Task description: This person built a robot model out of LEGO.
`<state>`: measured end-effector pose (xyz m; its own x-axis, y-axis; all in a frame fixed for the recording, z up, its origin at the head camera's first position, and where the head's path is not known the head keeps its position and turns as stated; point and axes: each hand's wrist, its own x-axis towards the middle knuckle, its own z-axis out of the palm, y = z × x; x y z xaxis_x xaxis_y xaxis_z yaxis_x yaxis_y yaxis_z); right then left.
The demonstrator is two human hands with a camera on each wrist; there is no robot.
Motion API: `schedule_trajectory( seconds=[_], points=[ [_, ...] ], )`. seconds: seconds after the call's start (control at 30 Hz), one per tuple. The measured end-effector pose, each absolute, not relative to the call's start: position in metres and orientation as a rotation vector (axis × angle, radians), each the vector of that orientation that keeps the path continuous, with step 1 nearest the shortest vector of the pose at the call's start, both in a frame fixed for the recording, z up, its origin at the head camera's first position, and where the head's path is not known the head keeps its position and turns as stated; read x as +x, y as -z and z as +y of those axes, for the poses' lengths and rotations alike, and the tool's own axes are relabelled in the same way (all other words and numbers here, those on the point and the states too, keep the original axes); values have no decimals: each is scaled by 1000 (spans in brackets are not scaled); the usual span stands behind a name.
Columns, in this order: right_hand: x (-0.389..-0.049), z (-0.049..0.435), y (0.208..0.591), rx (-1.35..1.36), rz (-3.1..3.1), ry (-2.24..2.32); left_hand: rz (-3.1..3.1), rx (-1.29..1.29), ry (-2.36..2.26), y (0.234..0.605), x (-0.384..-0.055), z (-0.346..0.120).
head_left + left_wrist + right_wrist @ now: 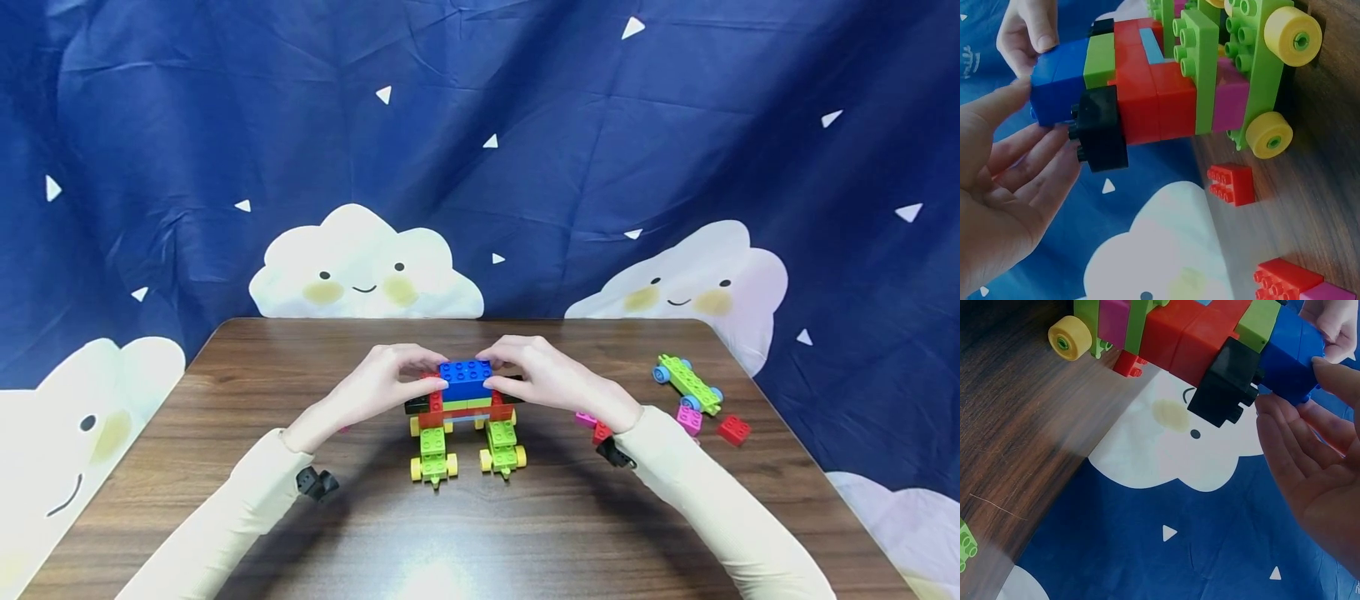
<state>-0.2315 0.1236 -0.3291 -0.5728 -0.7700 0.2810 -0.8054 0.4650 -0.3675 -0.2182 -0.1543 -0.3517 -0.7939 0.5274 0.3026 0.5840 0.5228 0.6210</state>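
A toy brick build stands on the table, on lime wheeled bases [432,454] with yellow wheels [1293,36]. Its middle has red bricks [1137,100], with a black brick [1102,128] jutting out at each side. On top, above a lime brick [1258,325], sit blue bricks [465,382]. My left hand [381,382] pinches the left end of the blue bricks, thumb in front and fingers behind. At the opposite end my right hand [546,375] pinches them the same way. Both palms face inward, away from the lower bricks.
On the right of the wooden table [555,533] lie a lime wheeled base [688,383] with blue wheels, a pink brick [689,419] and a red brick [733,430]. More red and pink bricks lie partly behind my right forearm. A blue cloud-print curtain [525,192] hangs behind the table.
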Motion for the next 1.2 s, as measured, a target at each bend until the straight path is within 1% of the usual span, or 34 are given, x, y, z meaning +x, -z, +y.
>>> schedule_trajectory(
  seconds=[0.1,0.3,0.43,0.63,0.9,1.2],
  points=[
    [-231,124,329,1411,-2629,-726,-2672,-923,1129,351,-222,-160],
    [-231,124,330,1406,-2633,-694,-2726,-672,1082,356,-233,-186],
    [-231,124,330,1408,-2626,-682,-2783,-545,1003,372,-245,-205],
    [-231,126,331,1400,-2637,-688,-2930,-437,782,403,-259,-225],
    [-230,126,331,1396,-2635,-686,-3075,-374,670,418,-263,-224],
    [-231,125,330,1400,-2642,-699,-3177,-215,530,419,-264,-214]
  ],
)
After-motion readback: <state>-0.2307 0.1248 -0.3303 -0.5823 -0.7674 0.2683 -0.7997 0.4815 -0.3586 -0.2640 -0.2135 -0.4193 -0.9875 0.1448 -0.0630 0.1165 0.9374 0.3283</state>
